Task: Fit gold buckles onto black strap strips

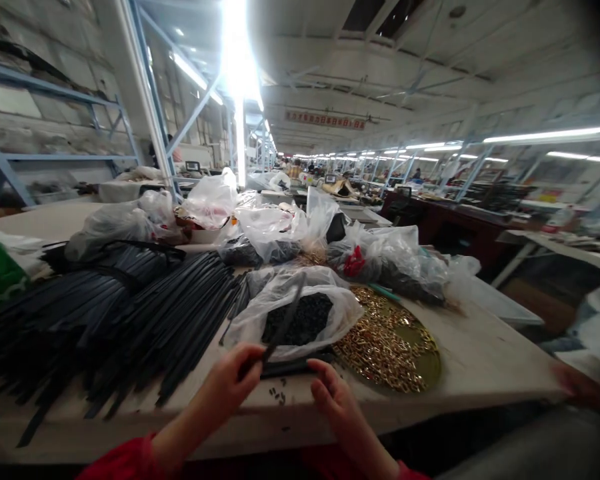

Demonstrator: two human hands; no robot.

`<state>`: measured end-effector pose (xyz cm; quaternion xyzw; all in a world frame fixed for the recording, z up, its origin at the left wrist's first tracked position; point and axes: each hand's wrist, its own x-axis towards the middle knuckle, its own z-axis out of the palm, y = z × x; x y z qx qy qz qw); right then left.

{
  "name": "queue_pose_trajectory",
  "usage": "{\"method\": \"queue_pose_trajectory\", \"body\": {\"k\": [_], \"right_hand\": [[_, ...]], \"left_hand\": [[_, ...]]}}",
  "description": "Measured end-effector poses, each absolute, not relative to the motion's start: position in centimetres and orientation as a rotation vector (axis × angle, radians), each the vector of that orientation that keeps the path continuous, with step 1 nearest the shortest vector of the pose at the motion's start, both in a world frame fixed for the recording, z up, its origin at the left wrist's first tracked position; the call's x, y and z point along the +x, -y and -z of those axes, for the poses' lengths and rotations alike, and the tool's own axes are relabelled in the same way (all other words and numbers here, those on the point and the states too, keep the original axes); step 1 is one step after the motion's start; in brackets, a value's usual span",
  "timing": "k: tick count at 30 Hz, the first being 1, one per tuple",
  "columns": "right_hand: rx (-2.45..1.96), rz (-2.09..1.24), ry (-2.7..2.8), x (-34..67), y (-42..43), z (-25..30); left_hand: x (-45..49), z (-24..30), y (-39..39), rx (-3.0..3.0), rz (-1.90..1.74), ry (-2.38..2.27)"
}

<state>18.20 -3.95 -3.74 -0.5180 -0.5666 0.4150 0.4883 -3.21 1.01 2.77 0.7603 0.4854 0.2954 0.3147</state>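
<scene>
My left hand (236,379) is closed on the lower end of a dark flat strip (291,313), which points up and away over an open plastic bag (347,308). Small black pieces (300,321) fill the bag. To the right, my right hand (334,395) has its fingers loosely curved and apart, with nothing visible in them. Beside it lies a round tray (433,363) covered with small gold-coloured metal pieces (380,340). A large pile of long black strips (180,313) spreads to the left of my left hand. A few tiny black bits (277,393) lie between my hands.
Filled clear plastic bags (270,227) line the back of the pale table (485,360). A green bag (0,270) is at the far left. Blue metal framing (150,93) rises behind. Another person's blurred hand (575,383) shows at the right edge.
</scene>
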Motion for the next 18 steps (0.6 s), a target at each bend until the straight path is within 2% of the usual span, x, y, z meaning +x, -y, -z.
{"method": "queue_pose_trajectory", "body": {"k": [3, 6, 18], "right_hand": [[-1.098, -1.206, 1.058, 19.1, 4.1, 2.1], [-1.098, -1.199, 0.934, 20.7, 4.8, 1.1], [-1.030, -1.308, 0.601, 22.1, 6.7, 4.0]], "left_hand": [[-2.3, -2.8, 3.6, 1.852, -0.429, -1.102], [-2.8, -2.7, 5.4, 1.674, -0.260, -1.071], [-4.4, -2.2, 8.3, 0.697, -0.899, -1.066]]}}
